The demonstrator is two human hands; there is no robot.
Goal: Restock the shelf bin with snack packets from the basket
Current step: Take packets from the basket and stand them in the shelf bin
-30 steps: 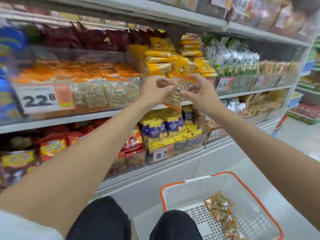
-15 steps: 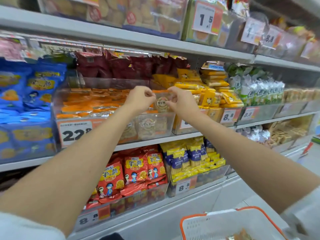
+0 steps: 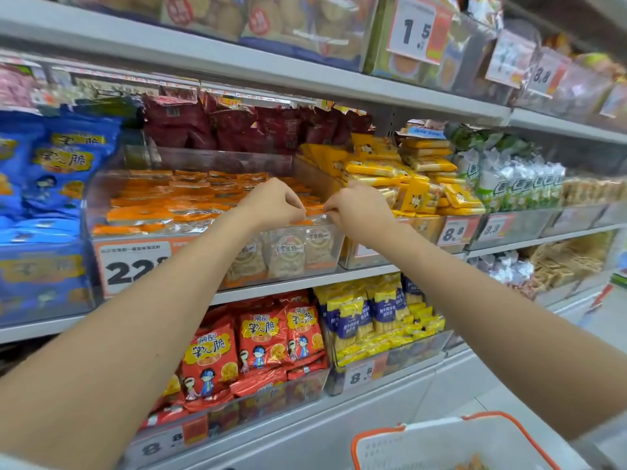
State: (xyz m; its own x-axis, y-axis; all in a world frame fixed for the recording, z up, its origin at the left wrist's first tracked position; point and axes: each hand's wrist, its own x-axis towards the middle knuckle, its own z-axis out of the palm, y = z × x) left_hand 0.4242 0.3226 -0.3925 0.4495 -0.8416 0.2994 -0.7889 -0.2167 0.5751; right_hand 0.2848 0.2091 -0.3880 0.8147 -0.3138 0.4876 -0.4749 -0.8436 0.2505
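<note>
The snack packet, pinched at its top edge by the curled fingers of the left hand and right hand, has been lowered into the bin, front row, just beneath them, so release is judged due next.

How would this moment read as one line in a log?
left hand: pinches snack packet | right hand: pinches same packet | place: front right corner of shelf bin | basket: below, right
</note>
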